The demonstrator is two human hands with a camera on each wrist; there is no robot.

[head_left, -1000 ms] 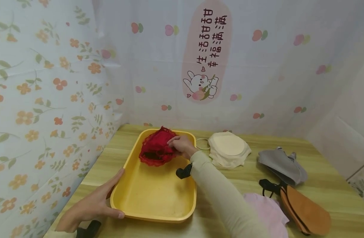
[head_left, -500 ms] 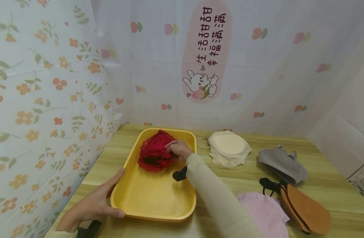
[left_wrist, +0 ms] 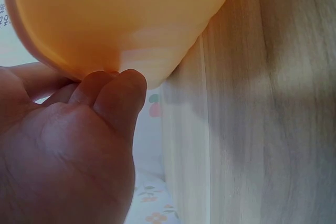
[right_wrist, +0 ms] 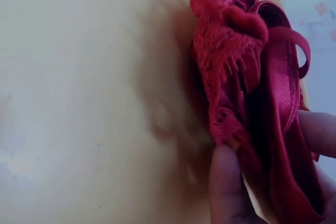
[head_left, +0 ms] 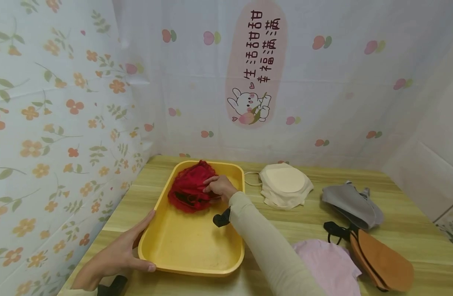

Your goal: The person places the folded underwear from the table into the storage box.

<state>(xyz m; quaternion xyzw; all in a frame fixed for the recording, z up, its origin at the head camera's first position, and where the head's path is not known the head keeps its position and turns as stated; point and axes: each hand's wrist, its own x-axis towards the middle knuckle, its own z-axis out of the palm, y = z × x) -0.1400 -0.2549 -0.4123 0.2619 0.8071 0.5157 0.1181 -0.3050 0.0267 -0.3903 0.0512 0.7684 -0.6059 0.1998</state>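
Observation:
A red lace bra [head_left: 187,185] lies bunched in the far left part of the yellow plastic tub [head_left: 189,246]. My right hand [head_left: 221,187] pinches its right side. Close up in the right wrist view, the bra [right_wrist: 286,87] shows its lace edge and satin straps, with the thumb [right_wrist: 227,182] on one side and a finger on the other. At the tub's near left corner, my left hand [head_left: 115,255] grips the rim. In the left wrist view, that hand's curled fingers [left_wrist: 118,95] press the tub's outer wall [left_wrist: 126,14].
To the tub's right lie a folded beige garment [head_left: 285,181], a grey garment [head_left: 350,203], a pink garment [head_left: 328,263] partly behind my right sleeve, and a brown folded piece [head_left: 383,261] with black straps. A floral curtain [head_left: 63,164] borders the wooden table on the left.
The red bra has come down lower into the tub and slightly left, with my right hand moving along with it. My left hand has stayed at the rim.

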